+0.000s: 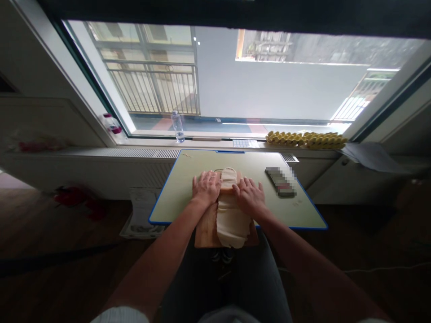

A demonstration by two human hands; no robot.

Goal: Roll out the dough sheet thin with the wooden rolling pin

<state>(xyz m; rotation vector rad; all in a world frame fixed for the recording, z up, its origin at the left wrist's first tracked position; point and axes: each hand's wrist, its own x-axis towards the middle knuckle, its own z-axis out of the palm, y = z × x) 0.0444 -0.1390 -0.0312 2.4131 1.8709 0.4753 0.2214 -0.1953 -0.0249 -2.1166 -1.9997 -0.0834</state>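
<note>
Green worktop [175, 202] sits beneath it all: the left hand [206, 186] lies flat, fingers outstretched, seemingly over one end of a rolling pin [227, 191]; pale dough [232, 224] stretches along a wooden board [206, 229], presumably for firm backing; the right hand [249, 195], equally flat, likely balances the pressure.

Bright daylight enters through the window [218, 85] at top; lower corners fall dark, and wide-angle distortion stretches the edges.
</note>
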